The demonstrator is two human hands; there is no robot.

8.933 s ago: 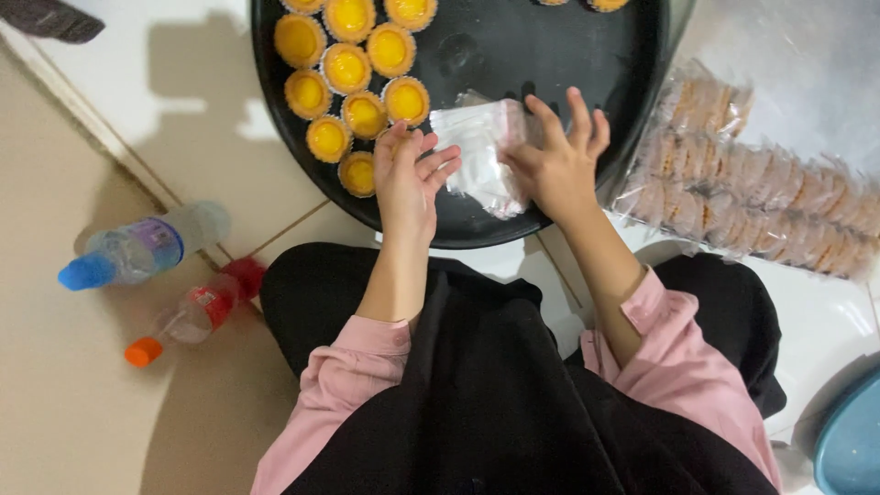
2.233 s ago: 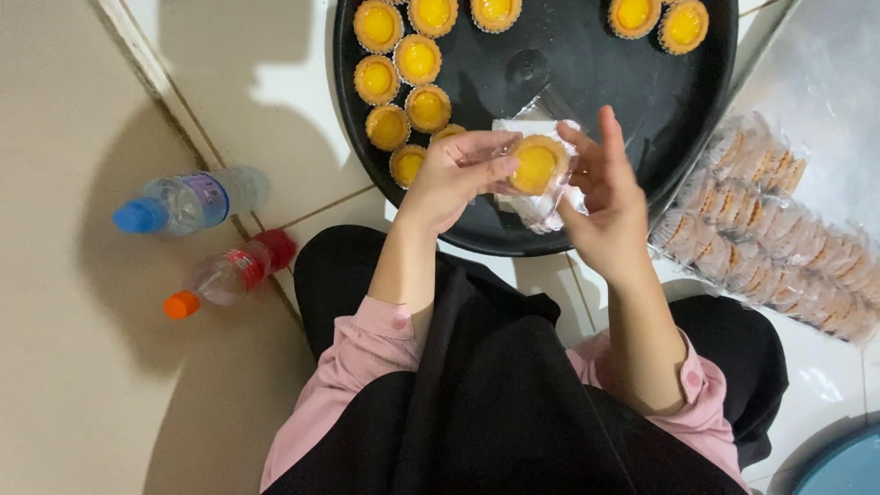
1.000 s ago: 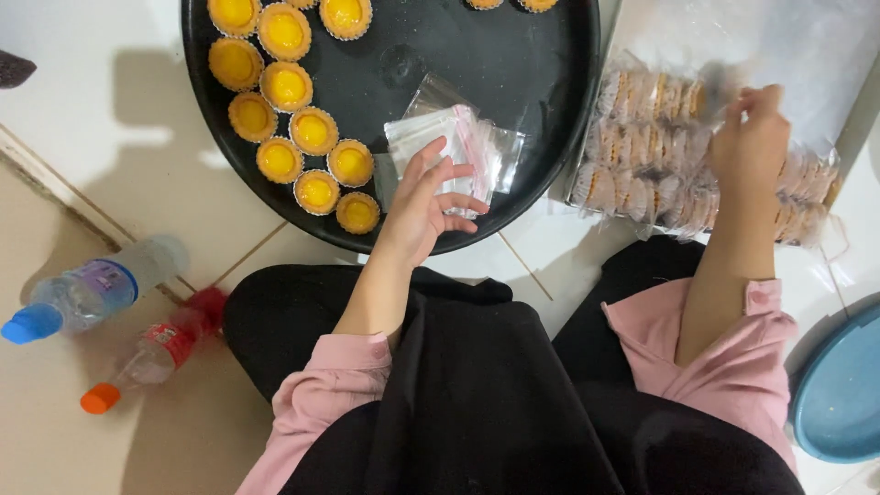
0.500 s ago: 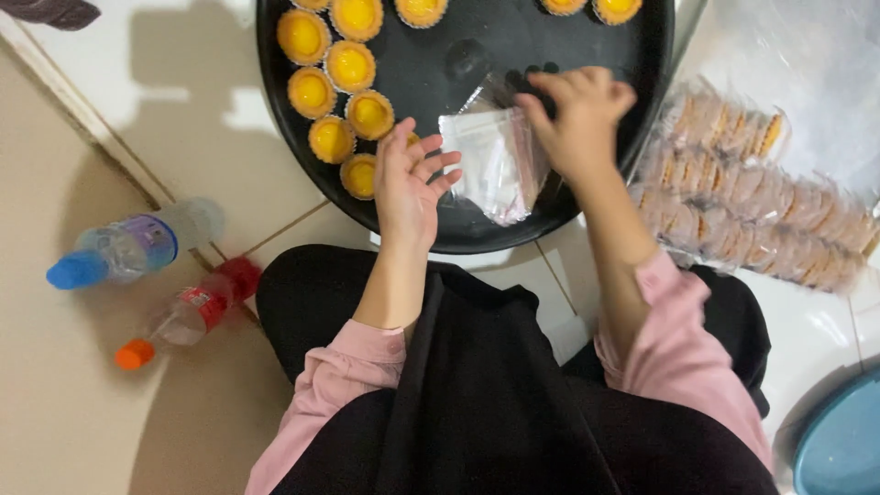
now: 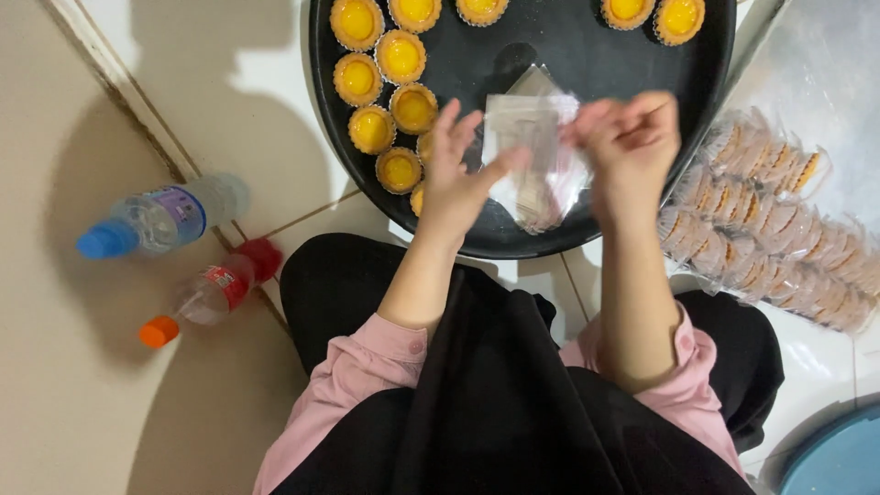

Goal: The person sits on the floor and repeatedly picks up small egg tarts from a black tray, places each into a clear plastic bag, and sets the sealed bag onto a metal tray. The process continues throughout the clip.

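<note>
Half a second back the right hand was reaching onto the tray with the bags lying flat; now both hands have a clear bag lifted just over the near part of the tray. Left hand has its fingers spread, thumb pressed against the bag's left edge; right hand's fingers are bunched and pinched on the right edge. It's a bit motion-blurred, so I can't tell if the bag's mouth is open yet. Looks like a fresh bag is being readied, and no tart is in hand like a couple of seconds ago.

Tarts sit in a cluster just left of the left hand, nearest one almost touching the wrist side. More tarts along the far rim. Middle of the tray is bare black, so that's the free room.

On the right, the rows of bagged tarts lie on the floor close by the tray rim. Two bottles lie on the floor to the left, well apart. Blue tub is at the bottom right corner, by the knee.
</note>
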